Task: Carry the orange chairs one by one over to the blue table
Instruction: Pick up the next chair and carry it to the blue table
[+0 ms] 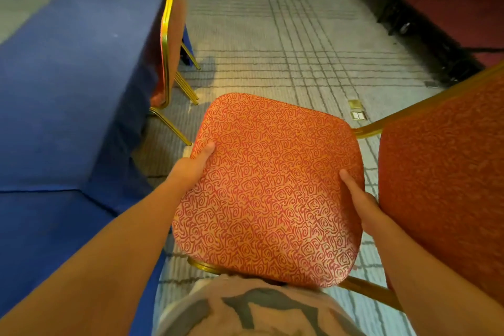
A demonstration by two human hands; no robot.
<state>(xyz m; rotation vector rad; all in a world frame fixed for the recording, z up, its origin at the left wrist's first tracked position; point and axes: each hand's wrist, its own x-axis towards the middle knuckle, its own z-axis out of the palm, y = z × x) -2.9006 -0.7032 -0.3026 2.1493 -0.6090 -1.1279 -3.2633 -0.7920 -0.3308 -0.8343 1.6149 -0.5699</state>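
I hold an orange patterned chair (270, 188) with a gold frame in front of my body, its seat facing up and its backrest off to the right. My left hand (195, 162) grips the seat's left edge, thumb on top. My right hand (360, 199) grips the seat's right edge, beside the backrest. The blue table (73, 73) runs along the left, covered with a blue cloth down to the floor. Two other orange chairs (170, 43) stand tucked against the table's right side, farther ahead.
Grey carpet (286, 35) with a dark grid pattern stretches ahead. A dark red raised platform (441, 3) stands at the far right. Small floor outlet plates (356, 110) lie in the carpet just beyond the held chair.
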